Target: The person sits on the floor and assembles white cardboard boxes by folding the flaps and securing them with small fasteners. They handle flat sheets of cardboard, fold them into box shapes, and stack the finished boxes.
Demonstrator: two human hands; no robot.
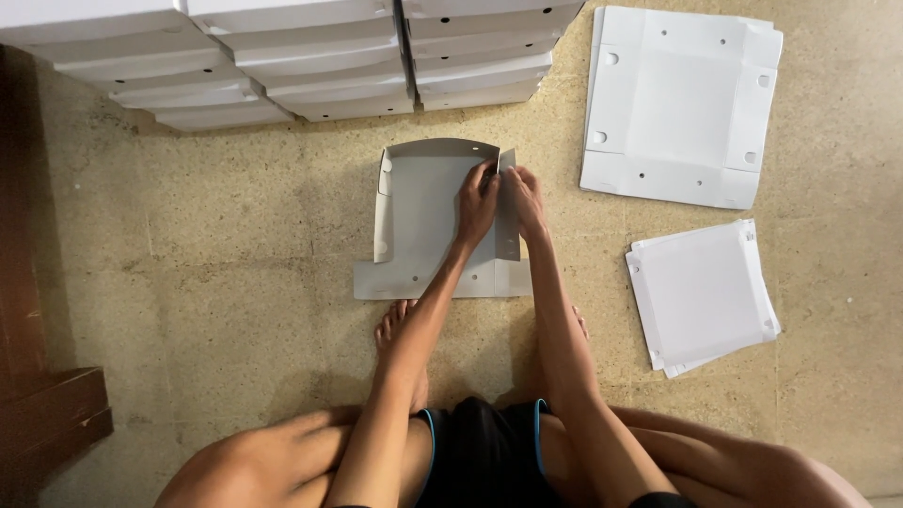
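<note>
Half-folded white box point(419, 212) — on the floor point(235, 245) at my feet, 12 o'clock. My left hand point(478, 199) and right hand point(523, 196) each pinch its upright right wall point(507, 212) — grip closed.

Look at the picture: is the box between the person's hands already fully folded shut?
No: the box lies open, its front flap flat on the floor.

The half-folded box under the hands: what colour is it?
Plain pale grey-white card, the half-folded box; head view shows it best.
</note>
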